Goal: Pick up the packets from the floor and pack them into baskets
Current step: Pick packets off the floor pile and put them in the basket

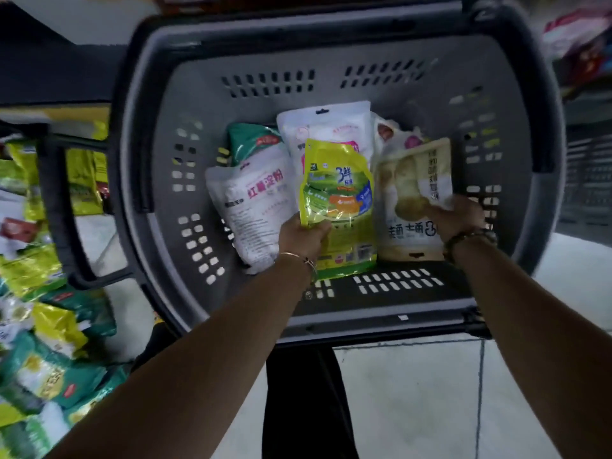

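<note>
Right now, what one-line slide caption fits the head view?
Left hand grips a yellow-green packet, right hand a cream packet, both inside the grey basket.

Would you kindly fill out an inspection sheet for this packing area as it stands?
Surface: pale tiled floor.
Job's things: grey basket holds several packets, among them a white packet with red writing; a pile of packets lies on the floor to the left.
Clutter: nothing seen.
Grippers: left hand grips a yellow-green packet over the basket; right hand grips a cream packet beside it.
Cables: nothing seen.
Surroundings: blurred shelves at the right, contents unclear.
</note>
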`<state>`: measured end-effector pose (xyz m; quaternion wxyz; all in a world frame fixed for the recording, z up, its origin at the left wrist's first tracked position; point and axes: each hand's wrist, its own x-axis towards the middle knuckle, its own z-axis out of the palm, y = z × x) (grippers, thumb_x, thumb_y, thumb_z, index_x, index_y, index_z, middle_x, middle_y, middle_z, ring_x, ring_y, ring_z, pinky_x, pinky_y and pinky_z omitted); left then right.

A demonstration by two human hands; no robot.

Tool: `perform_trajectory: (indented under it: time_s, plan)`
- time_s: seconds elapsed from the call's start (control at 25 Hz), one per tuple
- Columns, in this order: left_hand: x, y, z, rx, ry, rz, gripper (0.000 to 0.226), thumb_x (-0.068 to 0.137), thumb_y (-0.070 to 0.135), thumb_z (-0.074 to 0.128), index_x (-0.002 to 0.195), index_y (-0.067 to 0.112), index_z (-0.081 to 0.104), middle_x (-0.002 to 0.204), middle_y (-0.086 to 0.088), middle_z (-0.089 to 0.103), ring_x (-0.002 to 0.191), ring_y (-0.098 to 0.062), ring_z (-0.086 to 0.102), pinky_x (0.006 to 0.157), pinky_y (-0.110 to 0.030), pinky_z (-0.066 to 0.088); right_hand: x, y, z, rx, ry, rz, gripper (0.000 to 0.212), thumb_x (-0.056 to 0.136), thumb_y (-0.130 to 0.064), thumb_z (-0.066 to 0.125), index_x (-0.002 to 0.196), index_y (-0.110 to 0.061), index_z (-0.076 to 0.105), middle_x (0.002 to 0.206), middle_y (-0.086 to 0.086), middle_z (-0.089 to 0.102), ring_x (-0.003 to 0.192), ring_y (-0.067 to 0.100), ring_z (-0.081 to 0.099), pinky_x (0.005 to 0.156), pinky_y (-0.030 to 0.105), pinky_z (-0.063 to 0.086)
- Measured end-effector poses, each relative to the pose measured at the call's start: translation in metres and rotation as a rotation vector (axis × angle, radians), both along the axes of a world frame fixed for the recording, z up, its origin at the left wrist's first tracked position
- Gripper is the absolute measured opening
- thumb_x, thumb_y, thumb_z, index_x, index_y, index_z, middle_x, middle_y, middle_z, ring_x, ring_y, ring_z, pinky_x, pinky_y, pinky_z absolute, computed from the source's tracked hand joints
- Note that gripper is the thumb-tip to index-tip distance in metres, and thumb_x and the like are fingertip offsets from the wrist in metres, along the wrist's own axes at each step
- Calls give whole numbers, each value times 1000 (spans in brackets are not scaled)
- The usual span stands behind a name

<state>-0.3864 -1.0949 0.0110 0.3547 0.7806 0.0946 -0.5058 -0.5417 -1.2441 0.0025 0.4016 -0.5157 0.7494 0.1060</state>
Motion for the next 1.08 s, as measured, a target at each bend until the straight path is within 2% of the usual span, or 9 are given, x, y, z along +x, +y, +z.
perform_trajectory:
  time_s: [0.16, 0.32, 0.4, 0.44, 0.52, 0.64, 0.76, 0.88, 1.08]
  plan:
    - [-11, -7, -36, 125, -92, -132, 26, 82, 7, 66, 107, 0, 66, 104, -18, 67, 99, -29, 62, 84, -34, 49, -1, -6, -40, 120, 163, 213, 55, 87, -29, 66, 136, -15, 44, 136, 12, 49, 119, 31, 48, 94, 36, 41]
    - [-15, -12, -36, 202, -201, -199, 36, 81, 12, 65, 116, 7, 55, 111, -14, 63, 105, -29, 57, 77, -27, 42, 6, -9, -51, 57, 271, 267, 85, 83, -20, 69, 147, -15, 13, 146, 19, 32, 130, 38, 38, 100, 49, 38]
    - [-18, -12, -22, 175, -344, -209, 58, 75, 12, 70, 127, 14, 44, 122, -11, 53, 113, -29, 51, 84, -32, 40, 7, -5, -46, -57, 279, 468, 101, 79, -21, 72, 150, -21, 0, 153, 15, 17, 137, 36, 26, 105, 51, 32]
    - [-19, -11, -19, 126, -475, -309, 72, 71, 16, 73, 135, 17, 37, 131, -11, 45, 122, -28, 43, 93, -36, 38, 7, -2, -47, -93, 254, 581, 102, 80, -22, 71, 150, -24, -3, 156, 13, 9, 141, 35, 18, 109, 50, 27]
    - [-22, -13, -20, 61, -707, -807, 93, 72, 29, 74, 146, 22, 20, 151, -12, 18, 140, -30, 17, 112, -45, 20, 5, 2, -57, -38, 164, 740, 98, 83, -23, 67, 149, -32, -4, 158, 7, -6, 144, 33, 2, 114, 52, 18]
    - [-24, -16, -38, 119, -731, -1425, 109, 75, 45, 72, 149, 26, -7, 156, -11, -17, 143, -33, -15, 112, -53, -2, 0, 7, -68, 239, 80, 793, 112, 77, -25, 75, 147, -37, -12, 156, 2, -21, 144, 36, -9, 116, 54, 13]
    - [-29, -15, -57, 141, -784, -1480, 101, 84, 39, 63, 148, 21, -13, 155, -17, -18, 142, -38, -14, 112, -57, 1, 0, 13, -72, 268, 104, 797, 122, 72, -32, 79, 146, -35, -19, 155, 3, -24, 143, 37, -8, 114, 56, 16]
    - [-33, -21, -62, 145, -793, -1500, 88, 92, 27, 52, 147, 20, -16, 154, -17, -20, 141, -39, -16, 112, -58, -1, 6, 23, -79, 190, 167, 751, 113, 81, -25, 70, 144, -35, -22, 155, 2, -25, 144, 35, -8, 112, 58, 21]
    - [-15, -36, -50, 49, -662, -1520, 98, 82, 31, 67, 150, 23, -3, 156, -12, -17, 144, -34, -11, 116, -50, 7, 14, 19, -64, 181, 222, 769, 97, 86, -21, 61, 148, -32, -14, 158, 4, -11, 145, 33, 3, 112, 54, 24]
